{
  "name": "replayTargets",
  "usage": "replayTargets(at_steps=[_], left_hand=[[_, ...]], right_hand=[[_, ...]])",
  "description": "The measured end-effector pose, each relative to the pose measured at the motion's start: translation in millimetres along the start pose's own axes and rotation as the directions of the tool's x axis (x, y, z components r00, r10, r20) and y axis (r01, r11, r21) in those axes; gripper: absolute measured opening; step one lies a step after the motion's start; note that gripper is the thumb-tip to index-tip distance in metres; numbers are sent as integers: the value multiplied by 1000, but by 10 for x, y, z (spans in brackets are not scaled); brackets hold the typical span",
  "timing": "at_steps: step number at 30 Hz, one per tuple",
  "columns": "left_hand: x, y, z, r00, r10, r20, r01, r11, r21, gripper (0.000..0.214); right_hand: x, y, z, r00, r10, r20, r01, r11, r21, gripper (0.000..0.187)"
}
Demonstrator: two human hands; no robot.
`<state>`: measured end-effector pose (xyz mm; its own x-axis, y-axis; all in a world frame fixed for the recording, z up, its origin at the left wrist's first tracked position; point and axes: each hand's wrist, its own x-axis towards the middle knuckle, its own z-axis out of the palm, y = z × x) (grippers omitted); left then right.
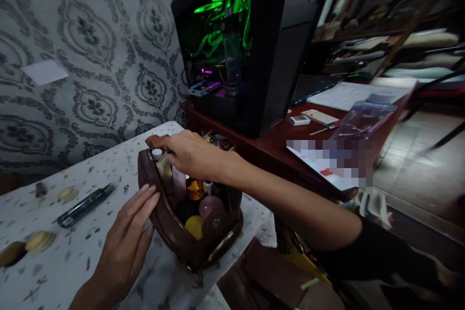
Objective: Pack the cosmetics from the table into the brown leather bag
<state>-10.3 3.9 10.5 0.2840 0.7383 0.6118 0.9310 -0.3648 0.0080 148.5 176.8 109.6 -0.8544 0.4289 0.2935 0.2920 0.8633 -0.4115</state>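
Note:
A dark brown leather bag (165, 227) stands unzipped on the cloth, crowded with small items. My left hand (125, 240) rests against its near left side, fingers stretched out and holding nothing. Across the top reaches my right hand (194, 155), its fingers curled at a reddish-brown piece (156, 142) over the far rim; whether that piece belongs to the bag is unclear. Inside the bag I see a white-capped tube (164, 172), an orange shiny item (196, 189), a mauve round item (211, 207) and a yellow round item (194, 226). My right fingertips are partly hidden.
On the patterned tablecloth (119, 169) lie a dark green bottle (85, 206) and several small round containers (39, 240). A black computer case (283, 58) lit green stands behind the bag on a red desk (279, 138). A clear plastic bottle (366, 114) leans at right.

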Motion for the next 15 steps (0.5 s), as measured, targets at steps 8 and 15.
replayTargets(at_steps=[8,15], left_hand=[[-16,-9,-75,999,-1,40,-5,992,129,55],[-311,-432,-101,998,-62,25,53,965,259,55]], right_hand=[[-120,-75,-134,957,51,-286,-61,998,-25,23],[-607,-610,153,957,-191,-217,203,978,37,18]])
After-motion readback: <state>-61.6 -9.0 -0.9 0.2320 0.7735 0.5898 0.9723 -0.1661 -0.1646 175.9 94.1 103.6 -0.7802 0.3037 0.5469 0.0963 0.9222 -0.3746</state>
